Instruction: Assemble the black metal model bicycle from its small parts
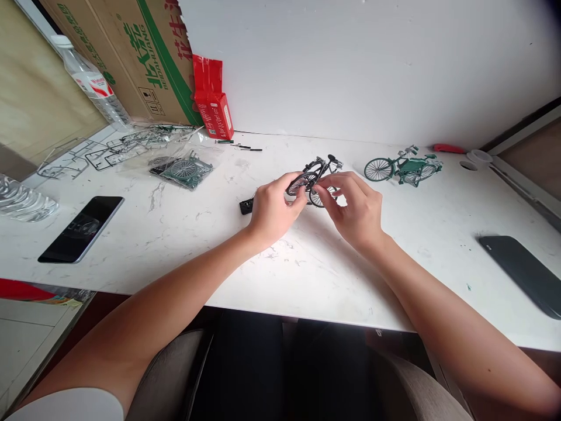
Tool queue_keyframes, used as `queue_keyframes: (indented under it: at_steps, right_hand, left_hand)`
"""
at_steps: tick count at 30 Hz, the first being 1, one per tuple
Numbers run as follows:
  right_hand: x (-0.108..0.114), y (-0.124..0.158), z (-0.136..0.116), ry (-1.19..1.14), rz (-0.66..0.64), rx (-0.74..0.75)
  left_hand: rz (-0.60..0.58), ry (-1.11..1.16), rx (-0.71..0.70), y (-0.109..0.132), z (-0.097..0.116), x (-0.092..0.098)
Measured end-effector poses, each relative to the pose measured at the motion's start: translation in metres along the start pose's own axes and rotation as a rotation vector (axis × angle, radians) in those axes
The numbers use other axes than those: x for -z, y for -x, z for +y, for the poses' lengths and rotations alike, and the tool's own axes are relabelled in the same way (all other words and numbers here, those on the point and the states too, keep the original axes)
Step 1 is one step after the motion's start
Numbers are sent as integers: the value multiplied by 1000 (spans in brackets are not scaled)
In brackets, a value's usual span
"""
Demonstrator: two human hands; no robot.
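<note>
Both hands meet over a small black model bicycle [323, 169] near the middle of the white table. Thumb and fingers of my left hand [277, 207] close on it by one wheel. My right hand [357, 207] pinches at the bicycle's other side, between the two wheels; the fingertips hide the exact spot. A small black part [246, 206] lies just left of my left hand. To the right stands a green model bicycle [407, 168], apart from both hands.
Left lie a bag of green bicycle parts [186, 169], black part frames [127, 146] and a phone [83, 228]. A bottle [94, 82], a carton [127, 52] and a red packet [213, 111] stand behind. Dark case [521, 272] and red tool [447, 148] lie right.
</note>
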State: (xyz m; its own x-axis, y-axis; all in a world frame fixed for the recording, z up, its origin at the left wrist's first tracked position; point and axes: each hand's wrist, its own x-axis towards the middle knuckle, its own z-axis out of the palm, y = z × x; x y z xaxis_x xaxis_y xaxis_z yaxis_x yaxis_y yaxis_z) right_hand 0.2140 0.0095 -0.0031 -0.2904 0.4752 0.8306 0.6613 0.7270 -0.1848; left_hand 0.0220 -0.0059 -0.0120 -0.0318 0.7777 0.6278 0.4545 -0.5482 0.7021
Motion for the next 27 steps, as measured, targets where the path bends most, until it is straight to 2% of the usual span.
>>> queue_keyframes:
  at_steps: [8, 16, 19, 27]
  right_hand:
    - [1, 1, -1, -15, 4, -23]
    - [0, 0, -1, -110, -12, -40]
    - [0, 0, 0, -122, -28, -49]
    - [2, 0, 2, -144, -25, -57]
  left_hand:
    - [-21, 9, 12, -2, 1, 2]
    - [-55, 111, 47, -3, -1, 2]
    - [-63, 92, 18, -4, -3, 2]
    - [-35, 130, 7, -7, -8, 2]
